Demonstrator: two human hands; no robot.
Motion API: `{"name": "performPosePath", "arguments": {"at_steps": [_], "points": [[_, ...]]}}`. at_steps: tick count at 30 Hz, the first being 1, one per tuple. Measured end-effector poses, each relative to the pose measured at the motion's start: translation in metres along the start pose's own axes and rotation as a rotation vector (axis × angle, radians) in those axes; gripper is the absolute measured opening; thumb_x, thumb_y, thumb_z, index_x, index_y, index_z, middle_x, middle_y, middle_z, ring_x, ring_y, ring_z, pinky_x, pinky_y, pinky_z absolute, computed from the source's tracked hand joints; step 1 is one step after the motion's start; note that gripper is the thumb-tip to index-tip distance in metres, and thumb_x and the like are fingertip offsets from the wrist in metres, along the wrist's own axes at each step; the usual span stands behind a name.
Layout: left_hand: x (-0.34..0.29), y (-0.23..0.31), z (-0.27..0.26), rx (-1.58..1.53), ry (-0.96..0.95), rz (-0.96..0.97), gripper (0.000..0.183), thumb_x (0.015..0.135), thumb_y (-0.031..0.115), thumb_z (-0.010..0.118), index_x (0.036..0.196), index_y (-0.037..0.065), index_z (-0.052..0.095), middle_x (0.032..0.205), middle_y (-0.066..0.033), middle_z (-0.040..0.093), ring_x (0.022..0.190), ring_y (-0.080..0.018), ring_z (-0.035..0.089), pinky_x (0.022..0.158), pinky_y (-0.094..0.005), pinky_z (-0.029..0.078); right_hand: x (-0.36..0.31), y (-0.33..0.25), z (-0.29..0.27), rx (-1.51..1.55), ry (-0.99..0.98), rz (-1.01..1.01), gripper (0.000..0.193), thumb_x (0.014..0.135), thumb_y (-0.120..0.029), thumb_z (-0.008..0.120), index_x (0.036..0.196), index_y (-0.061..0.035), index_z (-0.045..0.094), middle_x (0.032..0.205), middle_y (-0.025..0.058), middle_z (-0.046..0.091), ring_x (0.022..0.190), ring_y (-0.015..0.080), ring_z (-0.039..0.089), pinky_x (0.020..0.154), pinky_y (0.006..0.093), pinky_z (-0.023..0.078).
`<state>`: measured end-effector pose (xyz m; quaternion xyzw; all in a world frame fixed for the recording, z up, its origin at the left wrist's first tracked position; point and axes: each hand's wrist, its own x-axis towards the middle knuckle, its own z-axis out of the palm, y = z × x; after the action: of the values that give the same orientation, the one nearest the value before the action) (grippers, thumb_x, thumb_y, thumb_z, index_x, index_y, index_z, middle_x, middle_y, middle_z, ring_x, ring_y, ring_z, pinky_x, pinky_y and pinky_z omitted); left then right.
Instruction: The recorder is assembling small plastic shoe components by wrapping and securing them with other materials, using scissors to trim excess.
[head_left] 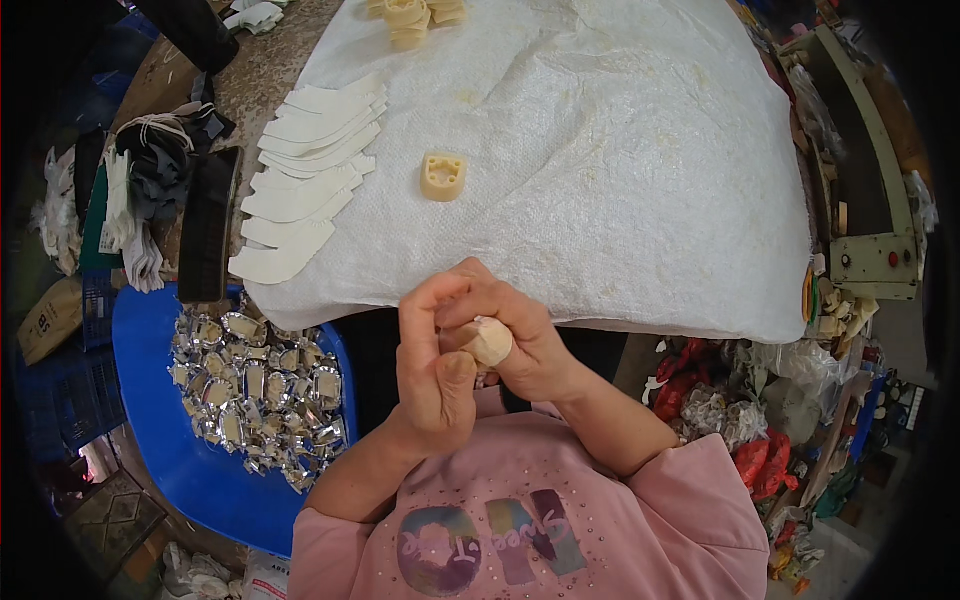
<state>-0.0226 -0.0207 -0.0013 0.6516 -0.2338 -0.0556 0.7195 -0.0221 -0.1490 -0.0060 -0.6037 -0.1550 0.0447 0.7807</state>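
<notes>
My left hand (435,365) and my right hand (535,340) are together at the near edge of the covered table, just in front of my chest. Their fingers are closed round a small rounded cream-coloured piece (489,342). Most of it is hidden by the fingers, so I cannot make out its full shape. Beyond the hands, a single beige hollow block (443,177) with small holes stands on the white woven sheet (620,200). To its left, several curved white strips (300,190) lie overlapped in a row.
More beige blocks (408,22) are piled at the far edge. A blue tub (140,370) below left holds silver foil pieces (255,385). A dark flat slab (208,225) lies beside the strips. At right are a greenish metal machine frame (880,190) and plastic bags (730,410).
</notes>
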Motion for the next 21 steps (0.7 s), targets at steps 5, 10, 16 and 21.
{"name": "performPosePath", "arguments": {"at_steps": [5,10,16,21], "points": [[0.008,0.002,0.000,0.031,0.209,-0.048,0.044,0.098,0.028,0.032,0.128,-0.005,0.030,0.119,-0.0134,0.043,0.099,-0.0154,0.048,0.087,-0.0279,0.040,-0.005,0.013,0.014,-0.055,0.101,-0.125,0.033,0.095,-0.023,0.045,0.123,-0.0061,0.050,0.106,0.0108,0.050,0.097,0.0229,0.048,0.088,0.0322,0.038],[0.007,0.006,0.003,-0.104,0.184,-0.041,0.034,0.094,0.012,0.032,0.125,-0.002,0.035,0.116,-0.0122,0.045,0.100,-0.0141,0.047,0.089,-0.0288,0.038,-0.007,0.009,0.012,-0.005,0.079,-0.096,0.035,0.094,-0.014,0.041,0.128,-0.0050,0.046,0.118,0.0142,0.046,0.105,0.0261,0.047,0.095,0.0335,0.035],[0.002,-0.007,-0.003,-0.074,0.134,-0.088,0.039,0.097,0.022,0.036,0.131,0.003,0.032,0.105,-0.0104,0.050,0.087,-0.0125,0.050,0.077,-0.0263,0.043,-0.005,0.009,0.009,-0.290,0.122,-0.275,0.037,0.094,-0.013,0.039,0.130,-0.0039,0.044,0.111,0.0114,0.047,0.095,0.0221,0.049,0.084,0.0313,0.041],[0.013,-0.001,-0.006,-0.610,0.151,-0.356,0.065,0.096,0.052,0.027,0.146,0.014,0.010,0.083,-0.0045,0.057,0.060,-0.0115,0.050,0.048,-0.0254,0.041,-0.005,-0.006,0.000,-0.069,0.095,0.104,0.044,0.100,-0.030,0.036,0.136,-0.0049,0.039,0.101,0.0077,0.044,0.074,0.0125,0.048,0.059,0.0238,0.043]]}}
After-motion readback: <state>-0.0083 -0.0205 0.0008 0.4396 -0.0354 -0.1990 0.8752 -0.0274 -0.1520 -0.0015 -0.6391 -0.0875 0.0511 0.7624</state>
